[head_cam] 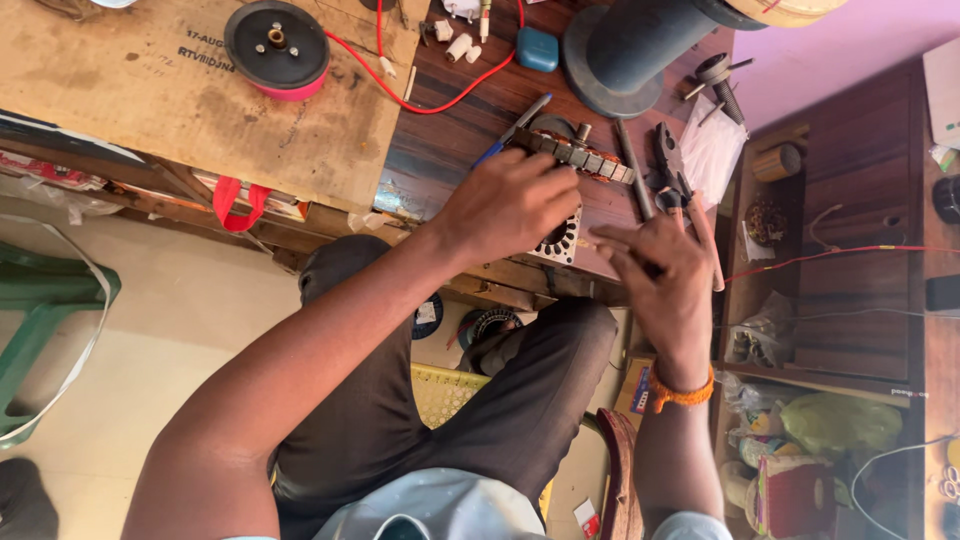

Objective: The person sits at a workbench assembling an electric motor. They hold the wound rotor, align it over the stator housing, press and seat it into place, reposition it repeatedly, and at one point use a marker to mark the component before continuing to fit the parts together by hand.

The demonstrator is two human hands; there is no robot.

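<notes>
Fingers (545, 175) of the left hand (505, 205) curl down over a round motor stator (562, 238), gripping its upper edge and pressing it to the dark wooden counter (440, 150). Only the stator's slotted white face shows, peeking out at four o'clock from the knuckles. At twelve o'clock from that hand lies a strip of small brown and grey blocks (580, 155), with a blue-handled tool (510, 135) slanting beside it. Further out at ten o'clock, a black disc with a pink rim (277, 45) sits on a sheet of brown board (130, 90), and a red wire (440, 100) loops across toward the counter.

At three o'clock from the stator, the right hand (665, 285) hovers with fingers half folded, index finger stretched toward the stator; it may pinch something thin, but the view is too blurred to tell. An orange band (680, 392) circles that wrist. Pliers (672, 170) lie at twelve o'clock from the right hand, and a large dark spool (630, 50) stands beyond them.
</notes>
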